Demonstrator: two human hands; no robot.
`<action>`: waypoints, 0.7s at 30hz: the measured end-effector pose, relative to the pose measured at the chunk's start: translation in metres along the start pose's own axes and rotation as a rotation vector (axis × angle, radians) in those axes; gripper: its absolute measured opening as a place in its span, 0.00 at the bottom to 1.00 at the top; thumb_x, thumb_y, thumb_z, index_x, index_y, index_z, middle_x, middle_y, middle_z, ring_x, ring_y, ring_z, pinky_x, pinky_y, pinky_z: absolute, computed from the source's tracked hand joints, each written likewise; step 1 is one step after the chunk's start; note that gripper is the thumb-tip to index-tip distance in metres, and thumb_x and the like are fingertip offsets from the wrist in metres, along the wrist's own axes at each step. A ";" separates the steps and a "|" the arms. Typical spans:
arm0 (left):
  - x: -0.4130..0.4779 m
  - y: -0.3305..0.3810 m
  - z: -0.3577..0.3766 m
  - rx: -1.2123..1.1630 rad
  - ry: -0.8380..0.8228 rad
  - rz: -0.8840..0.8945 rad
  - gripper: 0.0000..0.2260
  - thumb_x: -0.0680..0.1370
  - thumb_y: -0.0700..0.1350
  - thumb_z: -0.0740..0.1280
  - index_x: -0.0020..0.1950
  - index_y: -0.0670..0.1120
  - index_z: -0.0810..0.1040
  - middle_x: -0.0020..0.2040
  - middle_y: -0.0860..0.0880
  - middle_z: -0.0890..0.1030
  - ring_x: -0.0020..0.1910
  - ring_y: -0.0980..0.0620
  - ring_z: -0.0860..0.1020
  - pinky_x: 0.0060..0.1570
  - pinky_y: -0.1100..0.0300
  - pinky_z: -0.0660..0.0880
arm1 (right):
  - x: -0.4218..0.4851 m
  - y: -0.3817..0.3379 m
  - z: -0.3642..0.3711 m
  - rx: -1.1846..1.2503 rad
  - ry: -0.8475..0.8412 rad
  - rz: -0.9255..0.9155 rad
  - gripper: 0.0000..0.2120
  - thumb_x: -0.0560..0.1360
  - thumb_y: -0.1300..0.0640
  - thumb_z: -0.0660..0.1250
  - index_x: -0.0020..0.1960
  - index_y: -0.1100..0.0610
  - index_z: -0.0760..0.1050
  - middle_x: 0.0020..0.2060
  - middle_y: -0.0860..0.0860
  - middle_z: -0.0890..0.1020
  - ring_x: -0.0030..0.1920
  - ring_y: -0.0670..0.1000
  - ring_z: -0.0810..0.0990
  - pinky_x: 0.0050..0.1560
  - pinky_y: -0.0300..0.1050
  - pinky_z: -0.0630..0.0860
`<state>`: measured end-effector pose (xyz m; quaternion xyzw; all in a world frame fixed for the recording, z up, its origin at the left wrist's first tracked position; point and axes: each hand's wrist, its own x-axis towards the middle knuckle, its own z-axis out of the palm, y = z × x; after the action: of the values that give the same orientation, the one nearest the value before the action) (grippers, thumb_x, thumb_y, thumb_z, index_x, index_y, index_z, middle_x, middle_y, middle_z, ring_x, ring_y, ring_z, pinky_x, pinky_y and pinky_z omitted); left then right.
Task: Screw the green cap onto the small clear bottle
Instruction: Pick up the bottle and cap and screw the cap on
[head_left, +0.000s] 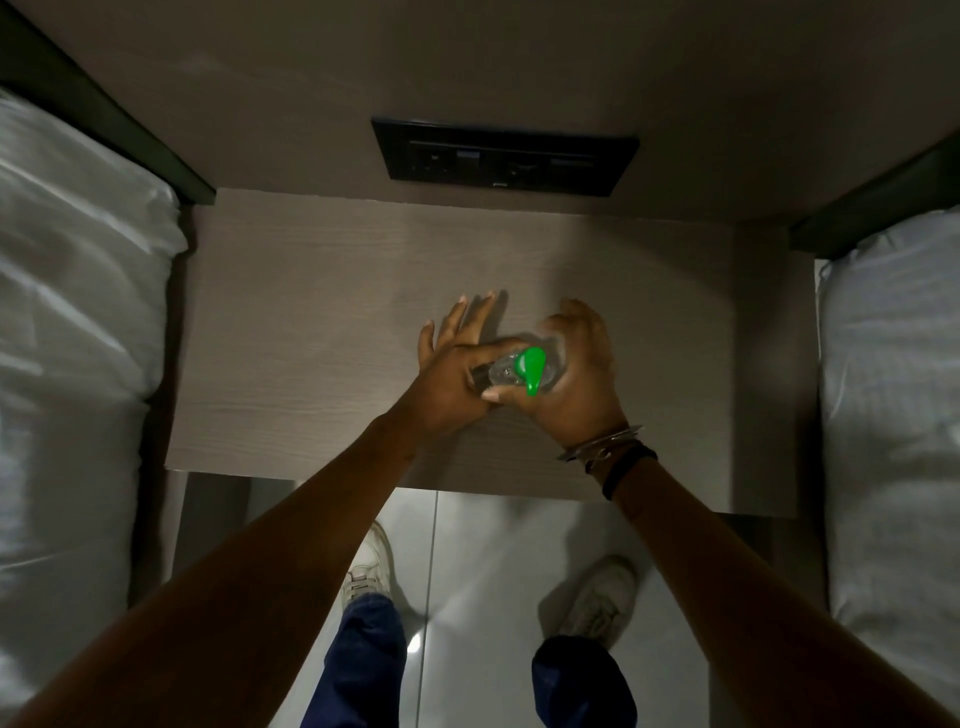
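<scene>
Fingers (566, 332) of the right hand (576, 374) wrap around the small clear bottle (501, 370), holding it above the table (322, 332). Green cap (531, 368) sits at its neck, whether threaded I can't tell. Left hand (451, 376) pinches near the bottle with thumb and forefinger, other fingers spread wide. I'd keep the bottle steady, seat the cap square, then twist gently so it doesn't cross-thread. Plenty of bare table all around; beds (67, 322) flank both sides, and the near edge is close under the wrists.

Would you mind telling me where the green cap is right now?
In the head view, the green cap sits on the clear bottle, held between the left hand and right hand above the wooden table.
</scene>
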<state>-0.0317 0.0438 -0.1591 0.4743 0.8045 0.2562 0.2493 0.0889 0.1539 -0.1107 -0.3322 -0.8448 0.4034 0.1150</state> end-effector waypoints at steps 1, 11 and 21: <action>0.000 0.000 0.000 -0.012 -0.005 -0.003 0.24 0.67 0.59 0.67 0.64 0.64 0.71 0.78 0.48 0.52 0.75 0.48 0.42 0.69 0.39 0.38 | -0.001 0.002 -0.002 0.042 -0.033 -0.011 0.37 0.57 0.51 0.82 0.61 0.61 0.73 0.68 0.62 0.68 0.68 0.60 0.67 0.65 0.64 0.69; 0.001 -0.003 0.001 -0.011 -0.016 0.013 0.24 0.69 0.57 0.71 0.64 0.62 0.71 0.78 0.48 0.52 0.74 0.50 0.40 0.69 0.41 0.37 | 0.008 -0.002 -0.012 0.046 -0.102 -0.032 0.34 0.59 0.52 0.81 0.60 0.59 0.74 0.71 0.59 0.66 0.71 0.59 0.64 0.69 0.62 0.65; -0.002 0.002 -0.002 -0.050 0.010 -0.012 0.23 0.69 0.50 0.74 0.63 0.55 0.75 0.78 0.46 0.54 0.76 0.44 0.45 0.69 0.39 0.38 | 0.002 -0.006 -0.004 -0.088 -0.029 -0.048 0.34 0.59 0.39 0.78 0.58 0.55 0.74 0.67 0.57 0.71 0.67 0.56 0.68 0.66 0.61 0.67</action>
<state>-0.0307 0.0419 -0.1565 0.4617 0.8019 0.2772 0.2588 0.0868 0.1547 -0.1041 -0.3108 -0.8709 0.3680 0.0974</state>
